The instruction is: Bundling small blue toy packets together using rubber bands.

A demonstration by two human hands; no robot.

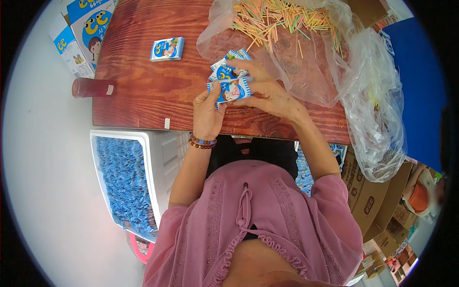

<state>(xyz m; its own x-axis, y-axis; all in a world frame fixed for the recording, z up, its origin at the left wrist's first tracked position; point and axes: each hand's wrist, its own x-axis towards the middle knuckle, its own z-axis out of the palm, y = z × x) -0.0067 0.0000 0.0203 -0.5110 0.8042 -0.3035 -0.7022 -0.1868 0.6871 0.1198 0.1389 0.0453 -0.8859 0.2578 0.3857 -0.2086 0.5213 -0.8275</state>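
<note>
Both hands are meeting over the wooden surface: the left hand and right hand are each pinching the small blue-and-white packet, its long axis running left-right between the grips.

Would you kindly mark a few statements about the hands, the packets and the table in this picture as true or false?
1. Both hands hold one small blue and white packet between them. True: left hand and right hand both grip it.
2. The thin coloured sticks lie in a metal bowl. False: they lie on a clear plastic bag.
3. A single packet lies apart on the wooden table. True.
4. The white crate beside the person's left arm holds red cloth. False: it is filled with blue items.
5. The left wrist is bare. False: it wears a beaded bracelet.
</note>
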